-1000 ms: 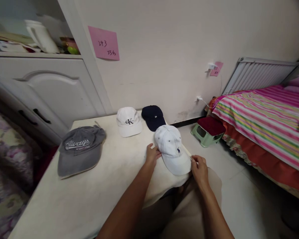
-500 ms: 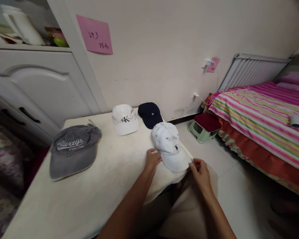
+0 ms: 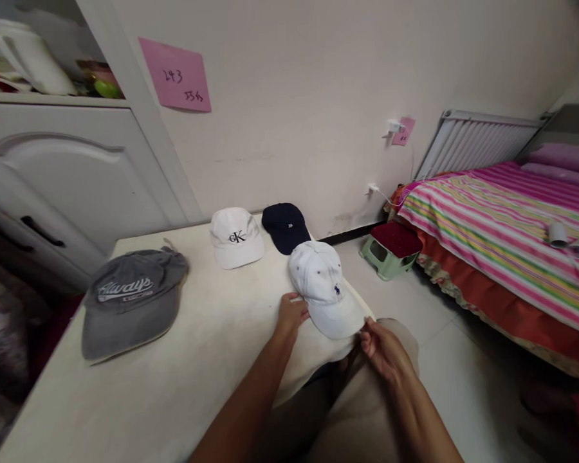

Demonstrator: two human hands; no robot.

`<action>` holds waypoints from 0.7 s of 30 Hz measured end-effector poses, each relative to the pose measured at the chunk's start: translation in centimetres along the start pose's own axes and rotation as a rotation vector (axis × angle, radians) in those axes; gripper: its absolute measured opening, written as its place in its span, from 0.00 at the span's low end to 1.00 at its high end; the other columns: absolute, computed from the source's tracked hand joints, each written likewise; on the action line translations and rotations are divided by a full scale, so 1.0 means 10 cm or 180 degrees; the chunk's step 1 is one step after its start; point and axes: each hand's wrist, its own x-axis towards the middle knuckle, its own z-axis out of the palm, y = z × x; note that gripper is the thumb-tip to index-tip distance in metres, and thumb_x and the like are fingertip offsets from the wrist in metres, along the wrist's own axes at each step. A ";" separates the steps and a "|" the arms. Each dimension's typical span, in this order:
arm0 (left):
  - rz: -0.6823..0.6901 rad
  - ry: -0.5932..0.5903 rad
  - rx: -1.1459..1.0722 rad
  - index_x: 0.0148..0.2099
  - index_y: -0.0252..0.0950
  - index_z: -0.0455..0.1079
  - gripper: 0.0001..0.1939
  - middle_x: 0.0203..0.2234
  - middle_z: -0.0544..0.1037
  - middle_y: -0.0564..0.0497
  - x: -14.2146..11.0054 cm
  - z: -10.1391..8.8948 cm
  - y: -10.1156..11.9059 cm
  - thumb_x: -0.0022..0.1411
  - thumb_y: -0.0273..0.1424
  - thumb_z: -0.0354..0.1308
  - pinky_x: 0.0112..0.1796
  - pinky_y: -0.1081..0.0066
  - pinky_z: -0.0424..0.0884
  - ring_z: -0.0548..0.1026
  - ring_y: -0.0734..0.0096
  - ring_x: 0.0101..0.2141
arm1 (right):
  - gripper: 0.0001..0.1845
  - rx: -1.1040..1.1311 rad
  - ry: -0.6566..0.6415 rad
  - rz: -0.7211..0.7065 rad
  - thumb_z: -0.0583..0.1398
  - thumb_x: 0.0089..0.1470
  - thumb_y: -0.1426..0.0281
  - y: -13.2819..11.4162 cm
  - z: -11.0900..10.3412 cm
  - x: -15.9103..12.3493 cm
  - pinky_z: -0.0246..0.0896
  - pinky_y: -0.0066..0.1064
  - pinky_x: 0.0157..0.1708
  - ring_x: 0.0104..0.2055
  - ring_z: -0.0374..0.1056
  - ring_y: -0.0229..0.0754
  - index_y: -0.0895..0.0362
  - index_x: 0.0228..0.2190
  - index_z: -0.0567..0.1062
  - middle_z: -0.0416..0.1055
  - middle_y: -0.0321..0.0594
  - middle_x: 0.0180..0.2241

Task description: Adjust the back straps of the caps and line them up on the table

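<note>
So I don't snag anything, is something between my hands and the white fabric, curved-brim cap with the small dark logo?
Nothing visible is: your left hand is right beside that white cap, and your right hand has fingertips at its brim's edge.

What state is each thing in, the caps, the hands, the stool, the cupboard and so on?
White cap with the horse logo: upright, crown up
White CK cap: upright
Navy cap: upright
Gray cap: upright
Left hand: beside the horse-logo crown
Right hand: fingertips at its brim
Cupboard door: closed
White pitcher: standing
Stool: upright
</note>
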 end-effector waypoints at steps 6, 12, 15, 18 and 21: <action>-0.0239 -0.0055 0.0180 0.55 0.34 0.68 0.16 0.48 0.74 0.44 0.02 0.04 0.04 0.67 0.33 0.58 0.41 0.59 0.77 0.76 0.63 0.42 | 0.11 0.0266 0.0177 0.0719 0.62 0.58 0.75 -0.07 0.12 0.14 0.56 0.14 0.08 0.10 0.56 0.28 0.54 0.28 0.64 0.57 0.23 0.13; -0.0367 -0.0110 0.0280 0.56 0.34 0.67 0.17 0.50 0.74 0.44 0.02 0.04 0.07 0.67 0.34 0.58 0.43 0.57 0.76 0.76 0.61 0.44 | 0.16 0.0280 0.0163 0.0729 0.61 0.57 0.81 -0.15 0.12 0.12 0.55 0.11 0.11 0.10 0.53 0.25 0.56 0.23 0.63 0.51 0.20 0.12; -0.0382 -0.0137 0.0309 0.56 0.34 0.68 0.17 0.49 0.74 0.44 0.01 0.03 0.07 0.67 0.34 0.58 0.42 0.58 0.76 0.76 0.61 0.44 | 0.16 0.0198 0.0116 0.0521 0.62 0.53 0.83 -0.14 0.14 0.13 0.55 0.11 0.12 0.11 0.53 0.25 0.56 0.22 0.65 0.51 0.20 0.13; -0.0372 -0.0158 0.0305 0.55 0.34 0.68 0.17 0.49 0.74 0.44 0.00 0.02 0.07 0.67 0.34 0.58 0.42 0.58 0.76 0.76 0.62 0.43 | 0.16 0.0031 0.0072 0.0236 0.63 0.50 0.84 -0.11 0.16 0.16 0.55 0.12 0.12 0.11 0.53 0.26 0.56 0.21 0.66 0.52 0.21 0.13; -0.0342 -0.0157 0.0305 0.56 0.34 0.68 0.17 0.49 0.74 0.44 0.00 0.01 0.06 0.67 0.34 0.58 0.42 0.58 0.76 0.76 0.61 0.43 | 0.17 -0.0197 -0.0001 -0.0177 0.64 0.49 0.83 -0.08 0.16 0.19 0.55 0.14 0.12 0.11 0.53 0.26 0.56 0.20 0.64 0.54 0.22 0.14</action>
